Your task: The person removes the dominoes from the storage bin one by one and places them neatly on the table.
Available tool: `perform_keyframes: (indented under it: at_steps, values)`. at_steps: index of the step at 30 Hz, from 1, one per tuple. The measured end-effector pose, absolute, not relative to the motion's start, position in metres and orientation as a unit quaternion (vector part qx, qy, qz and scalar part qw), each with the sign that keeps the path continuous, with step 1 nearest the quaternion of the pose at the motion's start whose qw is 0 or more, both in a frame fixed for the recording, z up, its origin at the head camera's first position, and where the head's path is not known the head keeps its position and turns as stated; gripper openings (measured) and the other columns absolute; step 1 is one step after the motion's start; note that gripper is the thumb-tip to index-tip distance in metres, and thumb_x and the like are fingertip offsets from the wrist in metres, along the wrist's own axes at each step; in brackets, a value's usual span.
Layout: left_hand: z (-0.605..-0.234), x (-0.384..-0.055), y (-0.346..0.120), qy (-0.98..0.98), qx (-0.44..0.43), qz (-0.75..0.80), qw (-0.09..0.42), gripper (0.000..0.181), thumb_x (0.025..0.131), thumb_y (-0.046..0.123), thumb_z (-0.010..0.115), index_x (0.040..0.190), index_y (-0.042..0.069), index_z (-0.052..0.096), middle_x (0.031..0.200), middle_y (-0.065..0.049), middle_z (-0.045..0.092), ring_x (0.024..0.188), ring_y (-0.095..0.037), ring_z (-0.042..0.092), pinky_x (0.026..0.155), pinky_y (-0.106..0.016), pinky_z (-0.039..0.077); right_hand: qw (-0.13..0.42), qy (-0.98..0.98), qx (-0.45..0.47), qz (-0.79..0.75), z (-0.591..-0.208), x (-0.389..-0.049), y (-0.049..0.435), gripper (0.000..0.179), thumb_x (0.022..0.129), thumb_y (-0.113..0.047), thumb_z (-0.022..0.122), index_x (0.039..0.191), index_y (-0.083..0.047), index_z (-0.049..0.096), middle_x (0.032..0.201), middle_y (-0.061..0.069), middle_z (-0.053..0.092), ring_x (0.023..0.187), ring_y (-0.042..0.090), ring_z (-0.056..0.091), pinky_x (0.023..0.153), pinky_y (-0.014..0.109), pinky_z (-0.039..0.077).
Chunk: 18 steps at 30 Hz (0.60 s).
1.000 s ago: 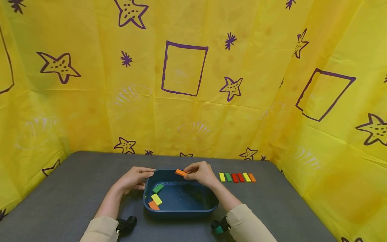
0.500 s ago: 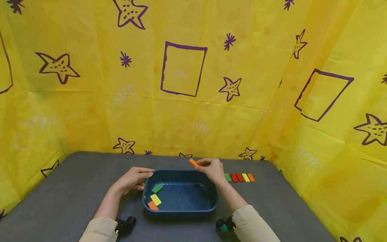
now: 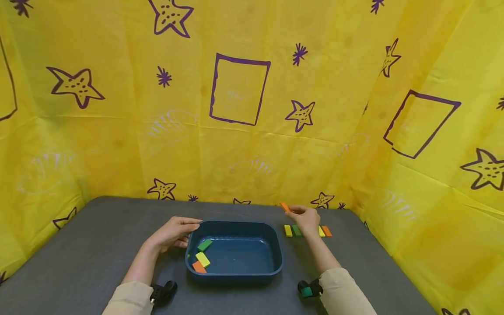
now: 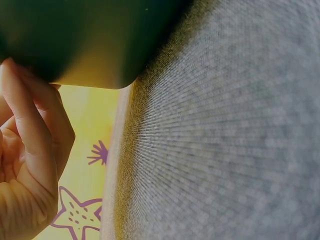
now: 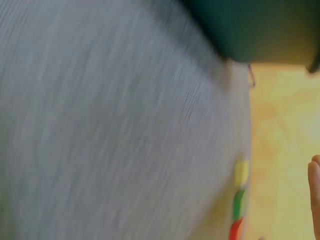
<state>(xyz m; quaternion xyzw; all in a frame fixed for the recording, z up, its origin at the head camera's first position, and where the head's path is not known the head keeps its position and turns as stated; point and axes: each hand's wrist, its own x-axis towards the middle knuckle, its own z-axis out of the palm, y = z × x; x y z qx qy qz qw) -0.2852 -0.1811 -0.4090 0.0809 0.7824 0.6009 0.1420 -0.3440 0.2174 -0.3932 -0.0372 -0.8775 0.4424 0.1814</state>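
Observation:
A dark blue rectangular tub [image 3: 234, 276] stands on the table in the head view. My left hand [image 3: 174, 234] grips its far left corner, thumb at the rim and fingers along the outer wall. Inside, by the left wall, lie a green block [image 3: 204, 245], a yellow block [image 3: 203, 259] and an orange block [image 3: 199, 267]. Right of the tub, my right hand [image 3: 308, 220] pinches another orange block [image 3: 285, 207] between thumb and fingertips, raised over a row of blocks. The row shows a yellow block [image 3: 288, 231] at its left end; the hand hides its middle.
An orange block [image 3: 327, 231] ends the row at the right. The dark grey table [image 3: 90, 253] reaches back to a yellow curtain [image 3: 252, 175] with purple drawings, which also closes off both sides.
My right hand has carried the orange block from over the tub's far rim rightward, to above the row. My left hand and the tub have stayed in place.

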Motion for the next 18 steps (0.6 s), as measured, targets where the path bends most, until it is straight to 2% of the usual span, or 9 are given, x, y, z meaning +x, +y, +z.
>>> perform_keyframes:
  at_steps: [4, 10, 14, 18]
  values:
    - [-0.409, -0.285, -0.181, 0.783, 0.081, 0.600, 0.143, 0.053, 0.101, 0.027, 0.056, 0.145, -0.002, 0.047, 0.074, 0.003, 0.060, 0.054, -0.007, 0.051, 0.056, -0.019, 0.053, 0.194, -0.881, -0.065, 0.428, -0.400, -0.344, 0.240, 0.030, 0.081, -0.026, 0.082, 0.104, -0.008, 0.078, 0.103, 0.013, 0.077, 0.097, 0.032, 0.066, 0.067, 0.025, 0.047]
    - [-0.409, -0.285, -0.181, 0.781, 0.087, 0.602, 0.145, 0.054, 0.101, 0.027, 0.055, 0.145, -0.003, 0.045, 0.073, 0.003, 0.059, 0.053, -0.007, 0.050, 0.056, -0.019, 0.053, 0.203, -0.886, -0.096, 0.406, -0.405, -0.342, 0.269, 0.031, 0.083, -0.026, 0.079, 0.107, -0.007, 0.077, 0.105, 0.016, 0.076, 0.095, 0.034, 0.067, 0.068, 0.029, 0.050]
    - [-0.409, -0.285, -0.182, 0.779, 0.089, 0.603, 0.146, 0.054, 0.101, 0.027, 0.055, 0.146, -0.003, 0.045, 0.072, 0.003, 0.058, 0.053, -0.007, 0.049, 0.056, -0.019, 0.052, 0.209, -0.887, -0.113, 0.397, -0.407, -0.341, 0.284, 0.032, 0.085, -0.027, 0.077, 0.108, -0.006, 0.076, 0.108, 0.017, 0.075, 0.101, 0.037, 0.065, 0.081, 0.041, 0.050]
    - [-0.409, -0.286, -0.181, 0.781, 0.087, 0.602, 0.146, 0.055, 0.101, 0.028, 0.055, 0.146, -0.002, 0.045, 0.073, 0.003, 0.059, 0.053, -0.007, 0.050, 0.056, -0.019, 0.052, 0.216, -0.884, -0.124, 0.396, -0.406, -0.339, 0.296, 0.034, 0.085, -0.026, 0.076, 0.110, -0.004, 0.075, 0.109, 0.019, 0.074, 0.108, 0.040, 0.061, 0.097, 0.052, 0.043]
